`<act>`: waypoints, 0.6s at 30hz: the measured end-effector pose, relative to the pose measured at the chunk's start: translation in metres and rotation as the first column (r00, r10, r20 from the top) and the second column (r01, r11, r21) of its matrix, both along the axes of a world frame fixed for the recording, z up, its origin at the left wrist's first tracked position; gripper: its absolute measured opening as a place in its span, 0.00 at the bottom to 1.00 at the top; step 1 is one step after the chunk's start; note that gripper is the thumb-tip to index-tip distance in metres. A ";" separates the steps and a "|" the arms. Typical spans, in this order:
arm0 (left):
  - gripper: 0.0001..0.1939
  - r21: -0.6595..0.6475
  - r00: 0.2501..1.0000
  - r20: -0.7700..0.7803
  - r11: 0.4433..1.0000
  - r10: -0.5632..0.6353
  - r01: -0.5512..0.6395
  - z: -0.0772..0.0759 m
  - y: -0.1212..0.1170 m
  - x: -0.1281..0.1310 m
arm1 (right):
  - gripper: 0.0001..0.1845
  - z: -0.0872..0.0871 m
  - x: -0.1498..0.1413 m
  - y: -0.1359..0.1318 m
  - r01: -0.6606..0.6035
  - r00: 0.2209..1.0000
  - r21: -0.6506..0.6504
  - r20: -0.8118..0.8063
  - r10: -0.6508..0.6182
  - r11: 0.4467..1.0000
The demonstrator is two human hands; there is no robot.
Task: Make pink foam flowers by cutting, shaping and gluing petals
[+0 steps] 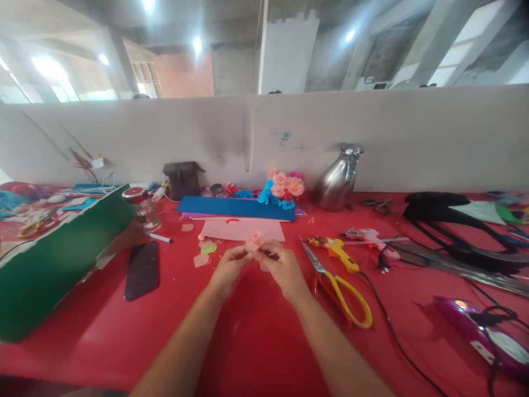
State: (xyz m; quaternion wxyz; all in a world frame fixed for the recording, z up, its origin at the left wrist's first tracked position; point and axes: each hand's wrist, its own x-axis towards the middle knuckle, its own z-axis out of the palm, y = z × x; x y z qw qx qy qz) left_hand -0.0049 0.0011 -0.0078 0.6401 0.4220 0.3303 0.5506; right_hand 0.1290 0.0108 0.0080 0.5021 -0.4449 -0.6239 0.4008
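My left hand [229, 268] and my right hand [281, 267] meet over the middle of the red table [256, 342], fingers pinched together. Between the fingertips sits a small pink foam flower [255, 240], gripped from both sides. Just behind it lies a pink foam sheet [243, 229]. Small cut foam petals [203, 252] lie to the left of my left hand. Yellow-handled scissors [343, 286] rest right of my right hand, shut blades pointing away.
A green box [53, 259] stands at the left, a black case [142, 270] beside it. Blue foam sheets [235, 207], finished foam flowers [285, 188] and a metal jug [339, 179] line the back wall. A yellow glue gun [336, 249], cables, and a purple tool [483, 331] lie at the right.
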 end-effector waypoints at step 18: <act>0.05 0.113 0.956 -0.145 0.964 0.256 -0.241 0.016 -0.002 -0.013 | 0.11 -0.011 -0.002 0.003 0.034 0.967 0.088 0.248 -0.055 0.996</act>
